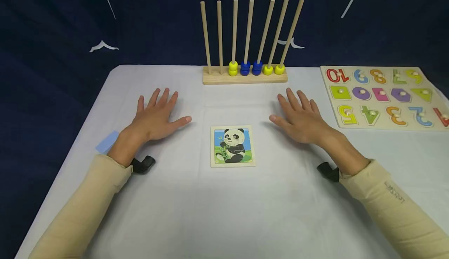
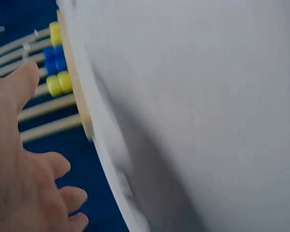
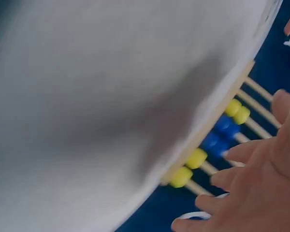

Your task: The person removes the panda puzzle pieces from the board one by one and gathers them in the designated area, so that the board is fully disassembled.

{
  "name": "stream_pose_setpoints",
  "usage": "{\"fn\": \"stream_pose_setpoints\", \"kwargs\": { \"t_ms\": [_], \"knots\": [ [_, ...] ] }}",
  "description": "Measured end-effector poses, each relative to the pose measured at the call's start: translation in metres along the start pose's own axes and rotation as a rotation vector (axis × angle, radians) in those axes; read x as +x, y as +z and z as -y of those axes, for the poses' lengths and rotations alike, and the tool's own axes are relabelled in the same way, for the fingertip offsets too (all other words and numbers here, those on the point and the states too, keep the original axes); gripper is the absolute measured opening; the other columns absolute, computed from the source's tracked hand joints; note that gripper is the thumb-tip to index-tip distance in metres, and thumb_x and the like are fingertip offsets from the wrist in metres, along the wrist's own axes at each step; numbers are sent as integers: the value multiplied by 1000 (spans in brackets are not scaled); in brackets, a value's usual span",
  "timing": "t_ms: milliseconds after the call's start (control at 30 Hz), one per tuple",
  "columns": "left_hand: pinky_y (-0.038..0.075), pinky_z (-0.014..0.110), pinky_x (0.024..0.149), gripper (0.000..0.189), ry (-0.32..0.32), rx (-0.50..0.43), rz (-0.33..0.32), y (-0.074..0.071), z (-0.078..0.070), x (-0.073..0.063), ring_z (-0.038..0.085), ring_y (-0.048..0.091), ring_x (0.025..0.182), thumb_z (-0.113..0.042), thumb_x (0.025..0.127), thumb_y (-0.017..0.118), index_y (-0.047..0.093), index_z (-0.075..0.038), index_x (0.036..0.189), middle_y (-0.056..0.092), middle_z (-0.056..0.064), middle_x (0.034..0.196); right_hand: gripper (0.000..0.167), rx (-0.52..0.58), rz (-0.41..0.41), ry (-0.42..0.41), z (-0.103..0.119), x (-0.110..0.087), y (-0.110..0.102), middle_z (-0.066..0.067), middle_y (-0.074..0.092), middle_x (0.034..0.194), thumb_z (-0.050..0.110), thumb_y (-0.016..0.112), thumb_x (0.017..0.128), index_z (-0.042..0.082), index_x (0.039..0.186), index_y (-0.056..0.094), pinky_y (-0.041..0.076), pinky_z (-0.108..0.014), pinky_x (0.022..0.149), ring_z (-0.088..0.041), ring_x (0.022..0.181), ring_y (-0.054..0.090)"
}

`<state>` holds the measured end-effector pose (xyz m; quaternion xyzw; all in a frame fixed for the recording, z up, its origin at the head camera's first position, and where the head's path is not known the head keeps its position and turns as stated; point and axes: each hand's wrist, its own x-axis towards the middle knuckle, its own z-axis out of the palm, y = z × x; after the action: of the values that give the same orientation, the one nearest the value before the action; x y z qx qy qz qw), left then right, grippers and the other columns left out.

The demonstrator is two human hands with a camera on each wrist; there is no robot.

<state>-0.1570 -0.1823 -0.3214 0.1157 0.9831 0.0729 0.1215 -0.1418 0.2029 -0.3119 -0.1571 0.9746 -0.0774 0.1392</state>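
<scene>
My left hand (image 1: 156,118) is spread over the white table, palm down, holding nothing. Opposite it, my right hand (image 1: 301,119) has its fingers spread too and grips nothing. Between the two hands lies a square panda puzzle (image 1: 233,146), apart from both. Behind them stands a wooden bead rack (image 1: 244,80) with upright rods, some bearing yellow or blue beads near the base. In the left wrist view the left hand (image 2: 26,159) shows at the left edge; in the right wrist view the right hand (image 3: 261,169) shows at the lower right.
A number and shape puzzle board (image 1: 382,97) lies at the right end of the table (image 1: 224,212). A light blue piece (image 1: 107,142) is partly hidden by the left wrist. Dark cloth (image 1: 158,21) with white bird shapes hangs behind.
</scene>
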Motion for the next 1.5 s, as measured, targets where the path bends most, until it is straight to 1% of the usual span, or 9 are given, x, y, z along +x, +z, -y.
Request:
{"fn": "stream_pose_setpoints", "kwargs": {
  "t_ms": [167, 267, 367, 500, 667, 767, 1000, 1200, 1500],
  "knots": [
    [14, 59, 114, 85, 100, -242, -29, 13, -36, -33, 36, 16, 147, -65, 94, 50, 30, -9, 156, 27, 13, 159, 72, -22, -44, -172, 27, -13, 5, -22, 13, 161, 46, 49, 102, 5, 156, 26, 7, -63, 112, -44, 146, 5],
    [25, 58, 110, 72, 143, -384, -40, 21, -58, -53, 34, 30, 143, -53, 93, 61, 44, -12, 150, 38, 11, 154, 61, 94, -81, -318, 48, -16, 7, -22, 33, 153, 31, 60, 99, 3, 149, 41, 23, -57, 111, -40, 141, 27],
    [31, 58, 107, 63, 177, -420, -47, 28, -71, -64, 36, 38, 138, -46, 90, 68, 55, -14, 143, 43, 14, 151, 52, 244, -95, -418, 65, -13, 7, -18, 51, 137, 22, 67, 95, 1, 140, 53, 40, -49, 101, -31, 122, 49],
    [36, 57, 103, 57, 229, -373, -50, 36, -80, -69, 37, 42, 134, -41, 89, 72, 60, -17, 139, 46, 16, 147, 43, 359, -44, -452, 82, -2, 7, -11, 60, 119, 18, 69, 93, 1, 132, 61, 47, -40, 88, -24, 100, 58],
    [34, 59, 102, 61, 293, -215, -68, 48, -84, -72, 37, 41, 132, -44, 88, 73, 58, -20, 141, 42, 17, 150, 43, 386, 116, -424, 94, 16, 9, -11, 59, 119, 17, 66, 95, 0, 134, 59, 45, -41, 91, -22, 102, 56],
    [32, 60, 102, 60, 311, -155, -70, 51, -85, -73, 36, 40, 132, -44, 89, 72, 57, -22, 142, 38, 16, 152, 45, 371, 164, -407, 97, 26, 11, -13, 58, 119, 16, 65, 94, -2, 135, 57, 44, -40, 92, -23, 101, 53],
    [35, 56, 100, 50, 312, -93, -57, 47, -82, -70, 32, 42, 130, -40, 91, 70, 61, -25, 138, 41, 12, 151, 46, 346, 155, -420, 101, 36, 18, -13, 55, 114, 15, 68, 93, -3, 134, 58, 43, -37, 88, -23, 100, 50],
    [43, 52, 93, 47, 367, -33, -66, 43, -80, -63, 33, 48, 125, -43, 88, 72, 67, -24, 131, 46, 16, 147, 43, 374, 150, -415, 103, 39, 18, -14, 57, 115, 9, 70, 90, -5, 129, 61, 42, -38, 92, -24, 101, 49],
    [46, 51, 90, 46, 384, -33, -46, 40, -79, -59, 35, 50, 123, -44, 86, 75, 70, -22, 127, 48, 19, 145, 41, 369, 118, -351, 110, 43, 21, -11, 55, 109, 8, 79, 82, -1, 118, 62, 42, -38, 94, -24, 102, 50]
  ]
}}
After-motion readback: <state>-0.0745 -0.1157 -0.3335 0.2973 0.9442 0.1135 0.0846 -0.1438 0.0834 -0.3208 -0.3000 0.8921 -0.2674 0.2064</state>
